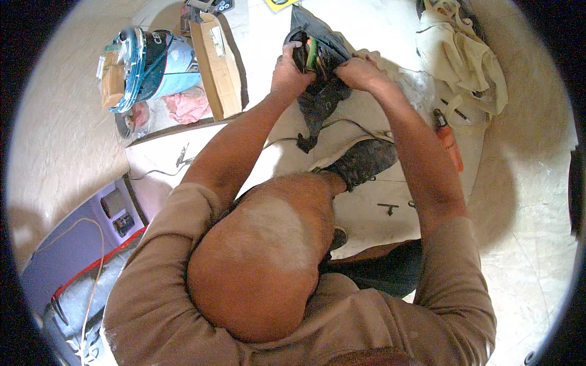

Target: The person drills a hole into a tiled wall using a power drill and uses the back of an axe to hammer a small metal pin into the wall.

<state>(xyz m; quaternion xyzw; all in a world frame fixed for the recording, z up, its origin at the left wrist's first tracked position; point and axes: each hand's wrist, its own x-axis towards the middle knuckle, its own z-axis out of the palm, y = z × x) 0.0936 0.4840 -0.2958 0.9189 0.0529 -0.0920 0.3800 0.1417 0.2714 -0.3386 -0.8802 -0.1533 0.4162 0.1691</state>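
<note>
Far out in front of me, both my hands hold a dark grey, soft tool bag, its mouth spread apart. My left hand grips the left edge of the opening, thumb at the rim. Closed on the right side of the fabric is my right hand, its fingertips partly hidden. Between the hands, a green and orange strip shows inside the dark opening; I cannot make out what it belongs to. A loose dark end of the bag hangs down toward my shoe.
At the left stand a blue bucket and an open cardboard box, with a pink cloth between. On the right lie a cream cloth bag and an orange bottle. A small T-shaped metal piece rests near my foot.
</note>
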